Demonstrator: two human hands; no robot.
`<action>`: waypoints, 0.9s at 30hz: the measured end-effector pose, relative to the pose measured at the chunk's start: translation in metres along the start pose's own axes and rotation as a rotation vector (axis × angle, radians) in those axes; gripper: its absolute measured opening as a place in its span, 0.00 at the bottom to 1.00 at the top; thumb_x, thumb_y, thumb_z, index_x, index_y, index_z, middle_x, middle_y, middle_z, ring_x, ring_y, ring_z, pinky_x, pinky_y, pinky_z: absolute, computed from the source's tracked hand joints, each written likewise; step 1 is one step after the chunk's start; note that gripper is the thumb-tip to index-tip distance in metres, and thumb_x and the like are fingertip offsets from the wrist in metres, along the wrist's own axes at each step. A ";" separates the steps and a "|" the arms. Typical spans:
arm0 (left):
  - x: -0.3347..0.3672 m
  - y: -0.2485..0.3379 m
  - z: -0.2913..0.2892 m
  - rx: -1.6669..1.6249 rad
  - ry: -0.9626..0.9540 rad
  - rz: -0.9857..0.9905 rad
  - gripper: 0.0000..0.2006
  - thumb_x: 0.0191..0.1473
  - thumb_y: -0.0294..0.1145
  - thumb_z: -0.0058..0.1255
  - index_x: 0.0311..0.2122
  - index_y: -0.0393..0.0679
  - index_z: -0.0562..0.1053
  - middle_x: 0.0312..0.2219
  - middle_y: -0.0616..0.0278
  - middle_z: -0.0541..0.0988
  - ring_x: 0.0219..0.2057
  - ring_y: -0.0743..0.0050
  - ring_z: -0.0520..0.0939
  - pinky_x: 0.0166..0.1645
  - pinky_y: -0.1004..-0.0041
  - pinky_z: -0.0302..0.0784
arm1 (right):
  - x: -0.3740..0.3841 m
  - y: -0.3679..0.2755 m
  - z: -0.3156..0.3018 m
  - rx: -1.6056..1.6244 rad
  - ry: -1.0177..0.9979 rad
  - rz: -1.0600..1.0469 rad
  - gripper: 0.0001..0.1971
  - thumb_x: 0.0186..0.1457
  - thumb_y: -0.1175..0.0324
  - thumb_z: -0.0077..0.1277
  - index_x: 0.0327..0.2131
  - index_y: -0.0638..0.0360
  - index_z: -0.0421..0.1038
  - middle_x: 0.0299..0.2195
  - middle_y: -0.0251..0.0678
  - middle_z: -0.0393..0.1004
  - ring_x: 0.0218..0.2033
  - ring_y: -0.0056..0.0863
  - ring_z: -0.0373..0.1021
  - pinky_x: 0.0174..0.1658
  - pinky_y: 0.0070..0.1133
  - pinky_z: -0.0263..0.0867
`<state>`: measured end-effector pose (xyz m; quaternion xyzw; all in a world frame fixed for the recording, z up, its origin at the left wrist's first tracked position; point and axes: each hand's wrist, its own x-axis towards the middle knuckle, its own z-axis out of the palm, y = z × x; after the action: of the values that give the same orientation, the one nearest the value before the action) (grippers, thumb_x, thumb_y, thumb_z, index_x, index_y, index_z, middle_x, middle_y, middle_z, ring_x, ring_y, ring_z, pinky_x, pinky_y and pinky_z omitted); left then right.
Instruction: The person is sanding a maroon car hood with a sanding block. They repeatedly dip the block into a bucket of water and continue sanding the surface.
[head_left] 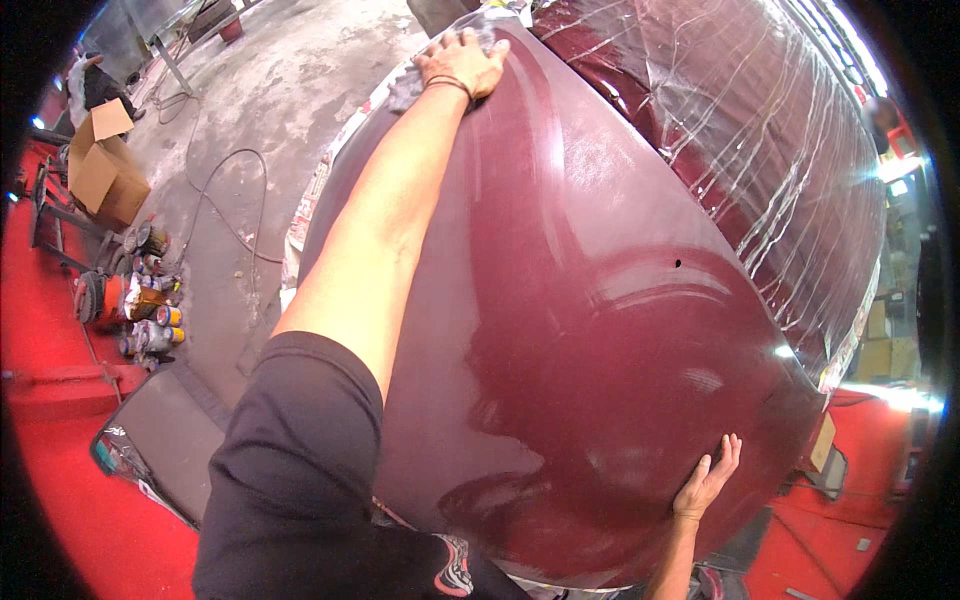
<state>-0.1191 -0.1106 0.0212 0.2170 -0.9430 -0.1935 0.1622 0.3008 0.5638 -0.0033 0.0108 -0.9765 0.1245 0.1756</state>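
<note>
A large dark maroon car body panel (620, 340), seemingly a hood, spreads out below me. Its surface is partly dull and hazy, with deeper red curved streaks. My left hand (462, 68) reaches to the far end of the panel and presses a crumpled grey cloth (405, 90) against it. Much of that cloth lies hidden under the palm and fingers. At the near right my right hand (706, 490) lies on the panel, its fingers stretched out and nothing in them. A small dark hole (678, 263) shows in the panel's right half.
Clear plastic sheeting (770, 150) covers the car body beyond the panel's right edge. Masking paper (300, 225) runs along the left edge. On the floor at left are a cardboard box (108, 170), several paint cans (168, 325), a hose (205, 190) and a dark flat panel (165, 430).
</note>
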 end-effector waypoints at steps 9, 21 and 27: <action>-0.139 -0.131 -0.051 -0.168 -0.011 -0.122 0.42 0.72 0.68 0.32 0.65 0.32 0.69 0.61 0.28 0.76 0.64 0.29 0.76 0.70 0.44 0.68 | 0.007 -0.004 0.010 0.004 0.056 -0.033 0.27 0.74 0.60 0.45 0.70 0.61 0.64 0.73 0.47 0.61 0.78 0.49 0.51 0.78 0.45 0.48; -0.212 -0.052 -0.023 0.228 0.082 0.164 0.41 0.74 0.64 0.34 0.75 0.37 0.60 0.76 0.41 0.58 0.77 0.37 0.56 0.76 0.30 0.45 | 0.011 -0.020 -0.001 -0.028 0.087 -0.020 0.26 0.68 0.61 0.54 0.67 0.56 0.68 0.71 0.43 0.64 0.76 0.49 0.55 0.78 0.45 0.50; -0.341 0.192 0.028 -0.013 -0.020 0.757 0.38 0.73 0.62 0.35 0.76 0.43 0.62 0.77 0.46 0.58 0.79 0.39 0.54 0.78 0.32 0.40 | 0.008 -0.014 0.005 -0.011 0.105 -0.028 0.24 0.70 0.60 0.54 0.66 0.53 0.70 0.70 0.41 0.66 0.76 0.48 0.55 0.78 0.44 0.49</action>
<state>0.0946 0.2181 0.0045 -0.1498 -0.9566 -0.1281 0.2145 0.2922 0.5494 -0.0014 0.0167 -0.9664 0.1171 0.2283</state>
